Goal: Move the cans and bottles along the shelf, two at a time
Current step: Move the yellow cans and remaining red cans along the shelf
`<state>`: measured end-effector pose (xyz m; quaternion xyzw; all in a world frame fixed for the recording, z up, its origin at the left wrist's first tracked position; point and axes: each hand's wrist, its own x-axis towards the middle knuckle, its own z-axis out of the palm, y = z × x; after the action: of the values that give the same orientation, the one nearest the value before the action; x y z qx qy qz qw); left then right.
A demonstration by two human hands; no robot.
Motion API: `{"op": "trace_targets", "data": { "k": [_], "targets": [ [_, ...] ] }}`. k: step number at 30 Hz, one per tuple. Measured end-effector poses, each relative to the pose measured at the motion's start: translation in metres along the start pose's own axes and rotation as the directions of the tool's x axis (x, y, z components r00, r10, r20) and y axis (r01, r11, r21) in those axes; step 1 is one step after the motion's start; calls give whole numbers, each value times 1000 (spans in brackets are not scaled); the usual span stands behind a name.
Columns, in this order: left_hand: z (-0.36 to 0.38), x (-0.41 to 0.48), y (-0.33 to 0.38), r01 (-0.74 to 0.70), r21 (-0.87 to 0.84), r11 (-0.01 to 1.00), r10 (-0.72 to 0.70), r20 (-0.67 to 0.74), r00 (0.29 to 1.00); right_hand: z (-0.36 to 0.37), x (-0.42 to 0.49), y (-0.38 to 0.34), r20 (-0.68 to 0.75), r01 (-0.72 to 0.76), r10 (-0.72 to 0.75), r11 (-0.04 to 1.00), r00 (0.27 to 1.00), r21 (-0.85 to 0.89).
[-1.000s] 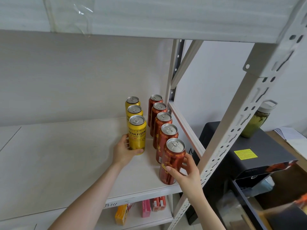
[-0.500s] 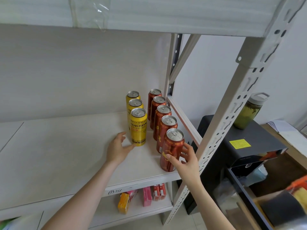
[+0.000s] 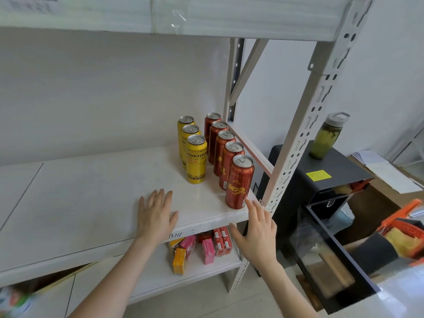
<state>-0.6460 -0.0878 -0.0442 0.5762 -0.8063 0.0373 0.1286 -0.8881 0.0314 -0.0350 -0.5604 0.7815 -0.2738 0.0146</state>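
Had left hand (image 3: 156, 214) and right hand (image 3: 257, 232) open, empty, at front edge of white shelf (image 3: 91, 203). Saw tall yellow cans (image 3: 196, 159), tall red cans (image 3: 238, 182) at its right end. Probably needed one front can each, gripped low.

Three tall yellow aluminium cans (image 3: 196, 159) and five tall red aluminium cans (image 3: 238, 182) stand in two rows on the white shelf board (image 3: 80, 203). At their six o'clock, the left hand (image 3: 156, 216) and right hand (image 3: 257, 235) are spread, holding nothing.
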Motion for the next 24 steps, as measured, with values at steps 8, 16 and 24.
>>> {"op": "trace_targets", "data": {
  "k": [8,16,24],
  "targets": [
    [-24,-63,-23,25,82,996,-24,-4,1000,-9,-50,-18,89,68,-51,977,995,-201],
    [-55,-148,-59,9,124,992,-3,-49,999,-15,-116,-56,134,123,-97,971,986,-205],
    [-85,-217,-116,48,190,981,-46,-17,999,-5,-156,-127,193,187,-146,958,970,-217]
  ]
}}
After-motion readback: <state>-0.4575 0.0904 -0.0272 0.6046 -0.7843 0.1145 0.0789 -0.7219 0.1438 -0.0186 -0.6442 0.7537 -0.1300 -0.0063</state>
